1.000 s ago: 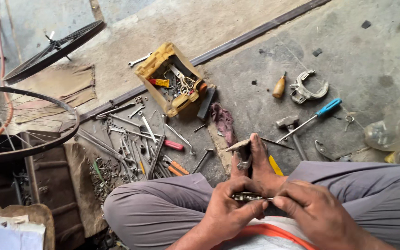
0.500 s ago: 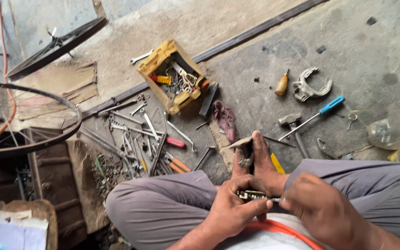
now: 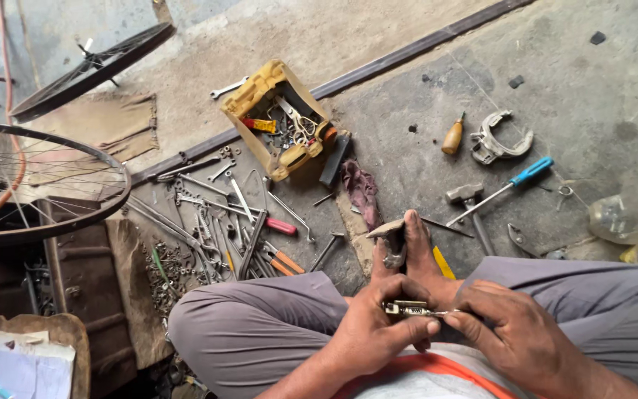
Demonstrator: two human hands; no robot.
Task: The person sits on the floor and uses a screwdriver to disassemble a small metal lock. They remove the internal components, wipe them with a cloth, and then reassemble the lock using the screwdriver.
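Observation:
I sit cross-legged on the floor in grey trousers. My left hand (image 3: 378, 332) grips a small metal part (image 3: 405, 309), pinched between thumb and fingers above my lap. My right hand (image 3: 511, 336) meets it from the right, fingertips pinching a thin metal pin that sticks out of the part's right end. My bare feet (image 3: 407, 255) lie just beyond the hands, with a metal piece (image 3: 393, 255) held between them.
A yellow tool tray (image 3: 260, 92) full of tools sits ahead. Spanners, screwdrivers and rods (image 3: 230, 222) lie scattered left of my knee. A hammer (image 3: 470, 203), a blue-handled screwdriver (image 3: 515, 181), a metal clamp (image 3: 500, 140) and a wooden-handled tool (image 3: 452, 137) lie right. Bicycle wheels (image 3: 38, 185) stand left.
The view has shifted slightly. My hands stay together on the small metal part, with only small finger movements.

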